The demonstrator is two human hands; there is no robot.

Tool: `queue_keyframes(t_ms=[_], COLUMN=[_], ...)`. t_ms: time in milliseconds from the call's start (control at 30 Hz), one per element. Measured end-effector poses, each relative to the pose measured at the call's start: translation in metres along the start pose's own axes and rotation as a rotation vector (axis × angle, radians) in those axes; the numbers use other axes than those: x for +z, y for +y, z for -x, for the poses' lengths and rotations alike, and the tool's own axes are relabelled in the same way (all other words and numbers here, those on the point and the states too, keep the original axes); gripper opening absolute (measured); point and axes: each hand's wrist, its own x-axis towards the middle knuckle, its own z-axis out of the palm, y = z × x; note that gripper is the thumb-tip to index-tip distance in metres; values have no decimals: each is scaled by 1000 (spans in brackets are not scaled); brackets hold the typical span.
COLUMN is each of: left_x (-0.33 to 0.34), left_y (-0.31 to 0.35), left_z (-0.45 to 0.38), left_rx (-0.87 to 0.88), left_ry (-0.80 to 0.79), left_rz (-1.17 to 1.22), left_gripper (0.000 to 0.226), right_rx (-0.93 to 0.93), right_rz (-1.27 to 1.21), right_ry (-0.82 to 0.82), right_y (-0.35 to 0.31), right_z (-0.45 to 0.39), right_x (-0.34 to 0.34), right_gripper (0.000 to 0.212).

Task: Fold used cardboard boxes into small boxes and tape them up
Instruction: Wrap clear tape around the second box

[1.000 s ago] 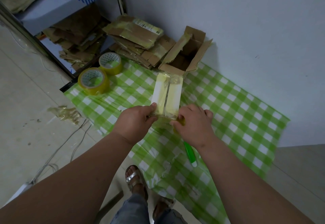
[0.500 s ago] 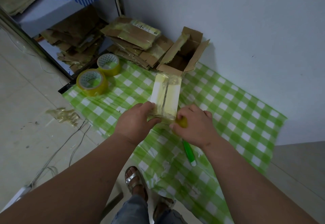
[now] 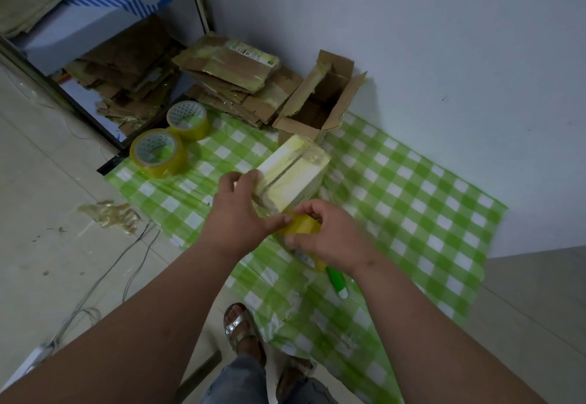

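Note:
A small pale box [image 3: 295, 171] covered in yellowish tape is held above the green checked cloth [image 3: 412, 200]. My left hand [image 3: 241, 210] grips its near left end, thumb reaching toward the tape. My right hand [image 3: 333, 238] holds a yellow tape roll [image 3: 301, 226] just below the box's near end, fingers curled round it. A green-handled cutter [image 3: 336, 281] lies on the cloth under my right wrist.
Two more yellow tape rolls [image 3: 158, 153] [image 3: 188, 119] sit at the cloth's left corner. An open cardboard box [image 3: 320, 102] and a stack of flattened cartons [image 3: 234, 83] stand against the wall. Crumpled tape [image 3: 109, 215] and cables lie on the floor to the left.
The small box has turned and tilted to the right. My right hand has pulled the tape roll back toward me, out from the box's end.

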Motion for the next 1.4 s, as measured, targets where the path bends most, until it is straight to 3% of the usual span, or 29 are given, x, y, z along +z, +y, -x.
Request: queue_keyframes(t_ms=[100, 267, 467, 933, 1100, 1300, 1400], left_x=[-6, -16, -23, -33, -33, -32, -22], left_y=[1, 1, 0, 2, 1, -1, -4], left_z=[-5, -13, -24, -36, -38, -32, -22], left_rx=[7, 50, 112, 128, 131, 89, 8], left_ry=[-13, -49, -104, -178, -191, -150, -67], left_rz=[-32, -87, -176, -198, -207, -172, -78], left_gripper=[96, 94, 97, 97, 97, 106, 96], right_rx=[11, 128, 124, 56, 138, 175, 209], right_rz=[-128, -257, -60, -68, 31, -19, -68], right_ry=[-9, -40, -56, 3, -47, -92, -121], right_y=[7, 17, 14, 25, 33, 31, 31], right_z=[5, 5, 5, 14, 9, 8, 4], right_x=[10, 24, 31, 50, 48, 50, 49], right_gripper=[36, 42, 29, 32, 26, 29, 29])
